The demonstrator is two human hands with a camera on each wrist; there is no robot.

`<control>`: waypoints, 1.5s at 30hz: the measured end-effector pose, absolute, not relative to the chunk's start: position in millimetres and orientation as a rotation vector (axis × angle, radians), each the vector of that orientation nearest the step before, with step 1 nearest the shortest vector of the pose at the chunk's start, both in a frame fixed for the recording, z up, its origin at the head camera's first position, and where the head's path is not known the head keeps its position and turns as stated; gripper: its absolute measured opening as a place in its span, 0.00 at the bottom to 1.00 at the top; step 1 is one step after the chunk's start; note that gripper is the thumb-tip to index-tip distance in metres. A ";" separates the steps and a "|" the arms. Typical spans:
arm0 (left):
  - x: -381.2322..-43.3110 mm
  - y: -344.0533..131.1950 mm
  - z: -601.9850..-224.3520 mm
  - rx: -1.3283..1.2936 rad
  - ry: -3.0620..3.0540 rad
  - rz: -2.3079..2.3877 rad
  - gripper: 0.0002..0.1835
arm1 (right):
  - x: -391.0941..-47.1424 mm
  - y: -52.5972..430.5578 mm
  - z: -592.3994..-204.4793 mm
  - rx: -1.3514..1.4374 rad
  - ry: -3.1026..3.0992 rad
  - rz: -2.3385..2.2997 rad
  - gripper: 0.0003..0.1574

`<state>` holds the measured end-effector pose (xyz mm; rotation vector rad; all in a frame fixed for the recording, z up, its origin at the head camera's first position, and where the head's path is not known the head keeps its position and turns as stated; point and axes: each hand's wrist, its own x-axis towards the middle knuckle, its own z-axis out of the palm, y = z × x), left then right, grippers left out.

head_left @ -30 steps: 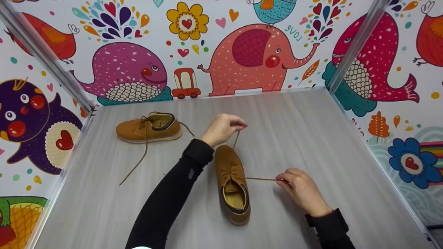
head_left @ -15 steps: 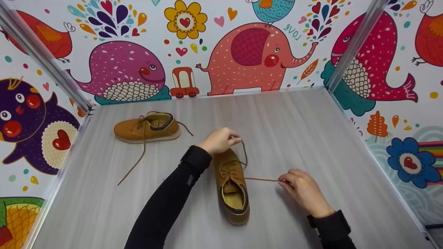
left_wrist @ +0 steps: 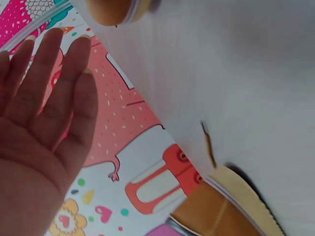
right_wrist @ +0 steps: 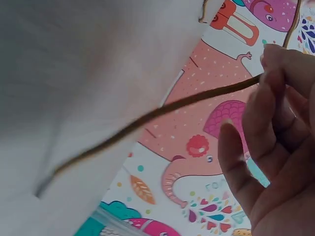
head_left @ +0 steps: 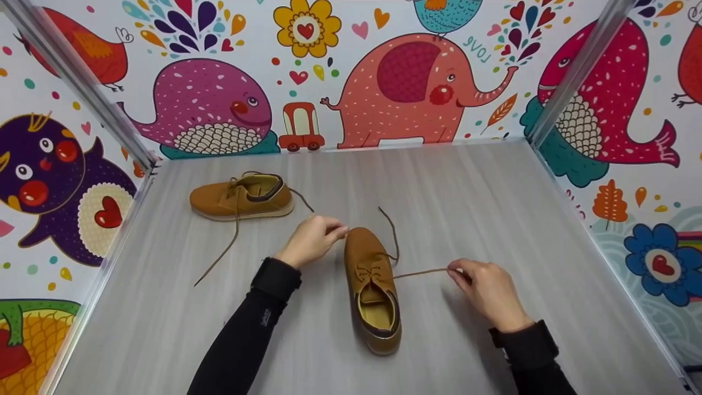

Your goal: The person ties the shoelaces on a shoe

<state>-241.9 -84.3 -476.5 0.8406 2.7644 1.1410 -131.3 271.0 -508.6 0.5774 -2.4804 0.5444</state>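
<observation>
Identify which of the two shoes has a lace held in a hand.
The nearer shoe, toe pointing forward: the right hand pinches its lace. The farther shoe, toe pointing left, has neither lace end held.

Head camera high, facing forward-down; wrist cameras close in, both catching elephant print.

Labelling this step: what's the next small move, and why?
Probably lower the pinched lace and let go with the right hand: the near shoe has its other lace lying loose, the left hand holds nothing, and laces trail loose from the far shoe too.
</observation>
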 end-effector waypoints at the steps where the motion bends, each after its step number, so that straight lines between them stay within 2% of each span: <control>1: -238.1 -88.4 -477.7 0.833 2.775 1.159 0.12 | -136.7 269.2 -504.8 0.586 -2.480 0.536 0.10; 8: -214.2 -96.8 -481.1 0.796 2.821 1.270 0.11 | -200.5 229.0 -473.1 0.755 -2.456 0.594 0.05; 10: -207.8 -94.4 -480.1 0.830 2.822 1.293 0.12 | -218.6 208.3 -466.8 0.842 -2.447 0.654 0.07; 15: -191.9 -89.4 -477.8 0.932 2.843 1.315 0.12 | -243.0 167.3 -457.8 1.215 -2.482 0.861 0.35; 17: -188.3 -87.1 -478.2 0.974 2.872 1.307 0.11 | -244.6 167.1 -459.6 1.273 -2.514 0.915 0.40; 18: -187.2 -86.0 -478.8 0.994 2.886 1.307 0.11 | -244.2 170.0 -462.1 1.257 -2.530 0.916 0.39; 23: -190.0 -79.8 -483.5 1.015 2.912 1.288 0.08 | -234.3 194.1 -485.2 1.051 -2.712 0.825 0.20; 31: -202.2 -72.6 -504.3 0.952 2.870 1.000 0.12 | -215.7 198.4 -520.0 1.079 -2.808 0.737 0.24; 39: -205.3 -68.9 -516.7 1.067 3.004 0.903 0.07 | -212.6 198.0 -532.5 1.064 -2.684 0.587 0.10; 45: -200.1 -72.5 -517.9 1.075 3.029 0.972 0.05 | -211.3 210.3 -531.6 1.041 -2.629 0.511 0.09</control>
